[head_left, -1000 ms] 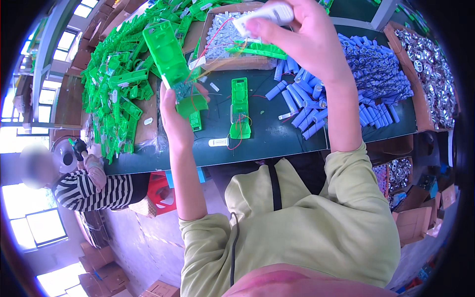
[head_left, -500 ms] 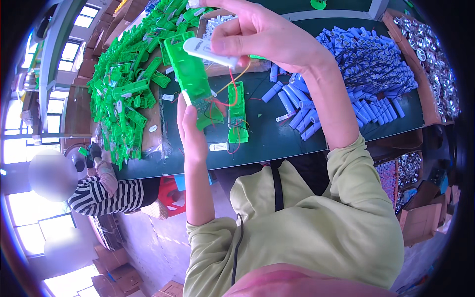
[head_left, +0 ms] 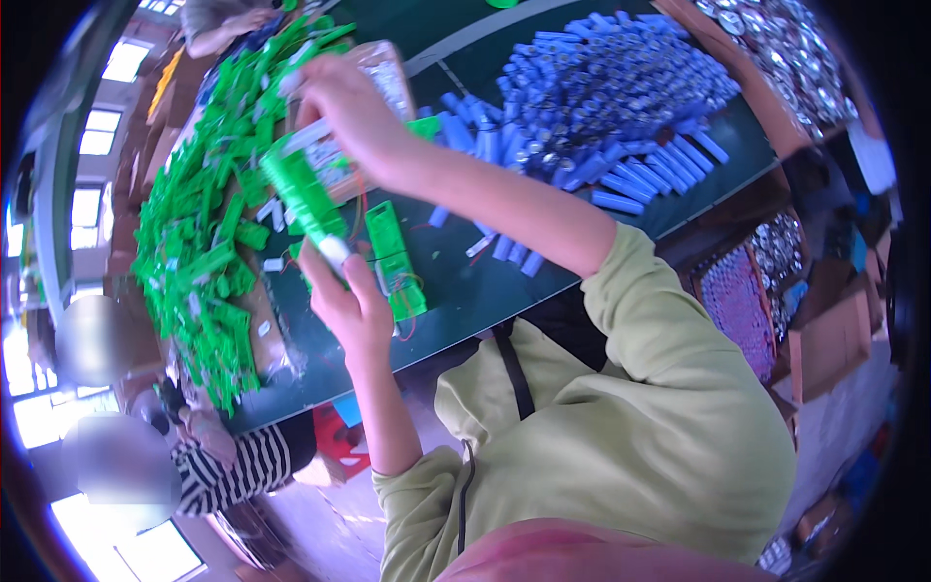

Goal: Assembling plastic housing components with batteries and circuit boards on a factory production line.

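My left hand [head_left: 357, 308] is closed on the lower end of a green plastic housing [head_left: 303, 194], held tilted above the table; a white covering shows at a fingertip. Over the housing's upper end is my right hand [head_left: 351, 109], its index finger raised with a white-covered tip. Its other fingers are pinched by a white plastic piece [head_left: 312, 134], blurred and partly hidden. A red wire [head_left: 361, 184] runs down beside the housing. Another green housing [head_left: 390, 242] with thin wires lies on the table just right of my left hand.
A heap of green housings [head_left: 199, 257] fills the table's left side. Blue cylindrical cells [head_left: 621, 92] are piled at right, beyond them a box of shiny metal parts [head_left: 776, 58]. A carton of small white parts [head_left: 388, 82] stands behind my right hand. A person in striped clothing [head_left: 247, 470] sits at left.
The view has shifted, and both hands with the green housing appear farther left. My right hand has brought the white piece down against the housing's upper end.
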`<control>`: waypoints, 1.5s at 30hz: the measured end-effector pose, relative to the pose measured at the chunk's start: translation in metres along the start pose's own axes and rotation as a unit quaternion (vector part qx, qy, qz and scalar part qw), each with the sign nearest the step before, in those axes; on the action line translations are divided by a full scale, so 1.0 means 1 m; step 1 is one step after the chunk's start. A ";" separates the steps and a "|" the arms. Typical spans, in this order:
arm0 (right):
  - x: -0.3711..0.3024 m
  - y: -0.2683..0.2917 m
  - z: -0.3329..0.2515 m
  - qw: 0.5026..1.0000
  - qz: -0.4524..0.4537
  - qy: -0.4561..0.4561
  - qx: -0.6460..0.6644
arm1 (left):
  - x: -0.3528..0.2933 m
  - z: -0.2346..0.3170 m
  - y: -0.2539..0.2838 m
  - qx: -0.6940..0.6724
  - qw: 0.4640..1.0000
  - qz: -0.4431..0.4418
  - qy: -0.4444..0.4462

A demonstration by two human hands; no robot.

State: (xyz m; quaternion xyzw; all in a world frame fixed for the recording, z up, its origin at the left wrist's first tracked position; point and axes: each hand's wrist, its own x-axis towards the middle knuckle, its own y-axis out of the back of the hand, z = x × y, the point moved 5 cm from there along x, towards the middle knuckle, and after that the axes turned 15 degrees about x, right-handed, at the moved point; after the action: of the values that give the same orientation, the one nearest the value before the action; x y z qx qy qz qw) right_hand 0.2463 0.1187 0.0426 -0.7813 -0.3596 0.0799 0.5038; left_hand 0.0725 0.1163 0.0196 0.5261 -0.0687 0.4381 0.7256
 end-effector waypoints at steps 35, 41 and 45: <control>-0.048 -0.037 0.010 0.911 -0.225 -0.318 0.138 | -0.018 -0.026 0.022 -0.485 0.848 -0.125 0.175; -0.045 -0.045 -0.014 0.949 -0.216 -0.140 -0.184 | -0.005 -0.015 0.011 -0.458 0.857 -0.160 0.172; -0.042 -0.047 -0.032 0.892 -0.182 0.041 -0.412 | 0.005 -0.015 0.015 -0.463 0.868 -0.054 0.169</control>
State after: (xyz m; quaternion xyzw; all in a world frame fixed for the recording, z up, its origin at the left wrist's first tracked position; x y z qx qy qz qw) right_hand 0.2090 0.0793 0.0876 -0.8422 -0.4752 -0.2005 0.1571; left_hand 0.0596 0.1322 0.0269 0.0502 -0.1115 0.3987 0.9089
